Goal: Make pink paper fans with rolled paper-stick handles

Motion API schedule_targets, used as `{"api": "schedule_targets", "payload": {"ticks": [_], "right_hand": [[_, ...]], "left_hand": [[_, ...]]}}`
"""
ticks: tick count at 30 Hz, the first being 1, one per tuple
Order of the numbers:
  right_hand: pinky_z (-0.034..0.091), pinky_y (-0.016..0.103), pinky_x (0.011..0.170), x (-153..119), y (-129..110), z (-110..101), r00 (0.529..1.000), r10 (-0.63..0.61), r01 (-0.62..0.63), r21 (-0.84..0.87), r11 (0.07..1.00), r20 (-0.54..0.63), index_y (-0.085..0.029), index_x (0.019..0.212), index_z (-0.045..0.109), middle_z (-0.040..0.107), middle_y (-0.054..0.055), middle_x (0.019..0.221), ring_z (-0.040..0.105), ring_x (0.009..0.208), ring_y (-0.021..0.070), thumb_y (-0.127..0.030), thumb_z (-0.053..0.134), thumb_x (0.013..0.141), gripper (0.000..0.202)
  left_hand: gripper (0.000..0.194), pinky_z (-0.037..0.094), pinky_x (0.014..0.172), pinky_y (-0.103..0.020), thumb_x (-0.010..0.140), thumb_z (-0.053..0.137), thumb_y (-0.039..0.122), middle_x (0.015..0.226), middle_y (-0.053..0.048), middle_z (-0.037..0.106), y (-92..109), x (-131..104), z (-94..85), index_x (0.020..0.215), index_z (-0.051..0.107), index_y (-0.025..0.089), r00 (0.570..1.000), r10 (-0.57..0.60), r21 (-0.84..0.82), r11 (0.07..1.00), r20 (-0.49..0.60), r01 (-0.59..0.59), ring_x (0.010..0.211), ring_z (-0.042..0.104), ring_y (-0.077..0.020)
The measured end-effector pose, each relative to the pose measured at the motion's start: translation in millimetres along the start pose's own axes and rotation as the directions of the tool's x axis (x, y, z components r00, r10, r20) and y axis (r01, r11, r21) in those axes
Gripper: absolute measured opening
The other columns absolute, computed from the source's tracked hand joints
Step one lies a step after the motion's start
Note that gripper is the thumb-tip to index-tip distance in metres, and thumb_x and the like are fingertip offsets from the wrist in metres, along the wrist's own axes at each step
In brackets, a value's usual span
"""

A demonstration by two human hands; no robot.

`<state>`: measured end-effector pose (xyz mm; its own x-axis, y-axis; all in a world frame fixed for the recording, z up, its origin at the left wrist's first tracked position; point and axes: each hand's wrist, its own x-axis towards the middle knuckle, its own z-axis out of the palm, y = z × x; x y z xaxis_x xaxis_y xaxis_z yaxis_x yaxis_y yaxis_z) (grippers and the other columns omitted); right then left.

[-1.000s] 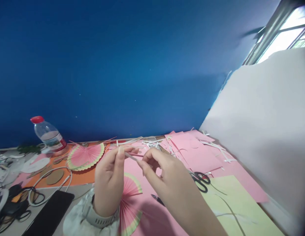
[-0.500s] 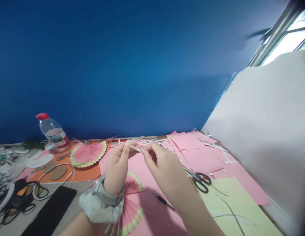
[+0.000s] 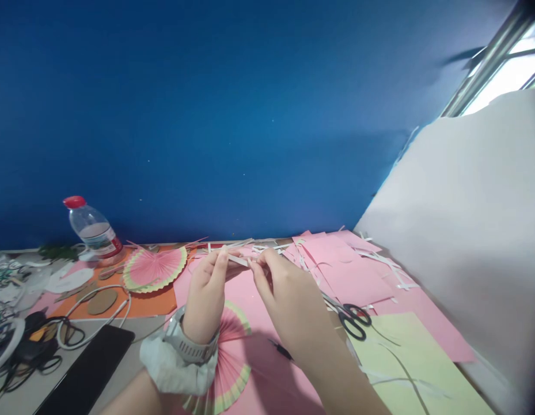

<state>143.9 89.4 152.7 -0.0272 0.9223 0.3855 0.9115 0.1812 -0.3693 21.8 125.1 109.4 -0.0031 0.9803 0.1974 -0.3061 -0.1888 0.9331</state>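
Head view: 1 white strip (image 3: 238, 260) is pinched by the left hand (image 3: 208, 291) and right hand (image 3: 288, 297). Below the grip, 1 pleated fan (image 3: 230, 366) is partly covered.

A grey table (image 3: 124, 364) is stretching across the view, its bare top showing at the near left. A black phone (image 3: 88, 372) is lying on it slantwise, with black cables (image 3: 37, 344) (a loose tangle) sprawling just left of it. A white cable (image 3: 117, 313) is curling beyond the phone, partly crossing onto an orange sheet (image 3: 166, 300) that is covering the table farther back. A large pink sheet (image 3: 245, 288) is covering the middle.
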Motion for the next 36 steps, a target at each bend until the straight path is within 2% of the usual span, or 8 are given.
{"api": "schedule_targets", "payload": {"ticks": [5,13,18,25,36], "right_hand": [[0.030,0.025,0.049,0.6,-2.3,-2.3,1.000,0.004,-0.004,-0.013,1.000,-0.008,-0.020,0.078,0.053,0.062,0.000,0.067,0.055,0.053,0.0150,-0.025,0.043,0.094,0.020],[0.033,0.026,0.052,0.4,-0.1,-3.3,1.000,0.029,-0.029,-0.005,1.000,0.002,-0.020,0.081,0.054,0.065,0.001,0.071,0.058,0.058,0.0164,-0.027,0.043,0.095,0.019],[0.034,0.025,0.053,0.9,7.2,-6.0,0.999,0.027,-0.030,0.113,0.993,0.031,-0.022,0.081,0.053,0.065,-0.002,0.068,0.058,0.058,0.0153,-0.034,0.043,0.095,0.021],[0.034,0.024,0.055,-3.4,11.4,-19.6,1.000,0.012,-0.017,0.243,0.970,0.023,-0.023,0.082,0.056,0.065,-0.004,0.069,0.058,0.062,0.0139,-0.030,0.046,0.094,0.017],[0.031,0.024,0.052,-3.8,14.0,-21.7,1.000,0.012,-0.017,0.254,0.967,0.018,-0.024,0.085,0.056,0.061,-0.005,0.067,0.054,0.059,0.0127,-0.028,0.044,0.095,0.017]], "left_hand": [[0.026,0.056,0.079,-0.034,0.088,0.054,0.041,0.082,-0.006,0.074,2.4,-1.4,0.5,0.087,0.064,0.016,1.000,-0.012,-0.003,1.000,-0.016,0.012,0.081,0.071,-0.0197],[0.026,0.056,0.079,-0.030,0.087,0.056,0.042,0.084,-0.005,0.075,3.7,-2.7,0.1,0.085,0.065,0.018,0.999,-0.036,-0.010,0.999,-0.018,0.036,0.081,0.071,-0.0182],[0.026,0.056,0.079,-0.031,0.087,0.056,0.043,0.080,-0.004,0.075,8.8,-4.5,0.3,0.085,0.064,0.018,0.999,-0.031,-0.037,0.999,-0.035,0.029,0.080,0.071,-0.0183],[0.025,0.055,0.077,-0.029,0.086,0.057,0.042,0.078,-0.002,0.075,16.5,-6.5,2.7,0.085,0.063,0.018,0.996,0.000,-0.067,0.998,-0.088,-0.005,0.077,0.072,-0.0168],[0.024,0.053,0.079,-0.027,0.088,0.056,0.040,0.082,-0.003,0.076,22.0,-9.9,5.8,0.086,0.064,0.017,0.997,0.016,-0.097,0.995,-0.069,-0.023,0.082,0.071,-0.0163]]}}
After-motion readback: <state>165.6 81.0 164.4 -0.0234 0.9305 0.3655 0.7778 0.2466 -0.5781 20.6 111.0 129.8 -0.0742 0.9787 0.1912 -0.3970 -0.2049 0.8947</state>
